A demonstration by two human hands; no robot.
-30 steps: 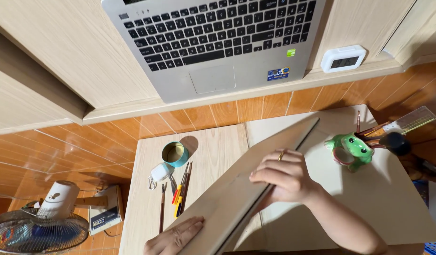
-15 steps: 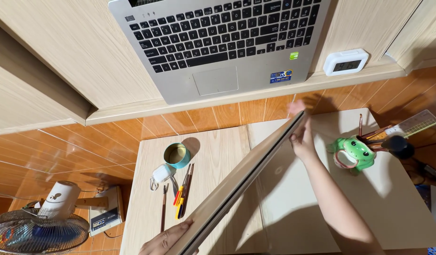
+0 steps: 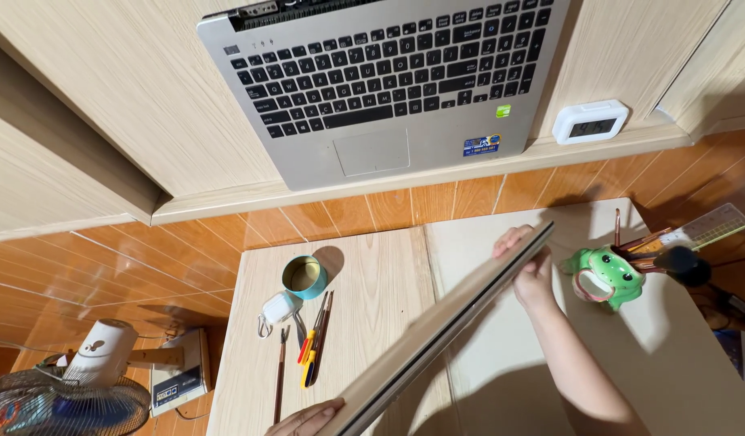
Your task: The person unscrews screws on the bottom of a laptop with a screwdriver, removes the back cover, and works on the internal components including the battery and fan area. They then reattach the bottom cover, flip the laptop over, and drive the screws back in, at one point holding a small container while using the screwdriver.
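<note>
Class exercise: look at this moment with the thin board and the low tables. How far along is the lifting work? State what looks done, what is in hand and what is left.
Done: the thin board is off the low table and tilted on edge. In hand: the right hand grips its far end, and the left hand holds its near end at the bottom of the view. Left: the board rests nowhere yet; brushes and a tape roll lie beside it.

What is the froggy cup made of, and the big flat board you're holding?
The green frog mug looks like glazed ceramic: its surface is shiny and smooth. The board, held by the right hand and left hand, seems laminated wood, pale with printed grain and a darker edge.
</note>
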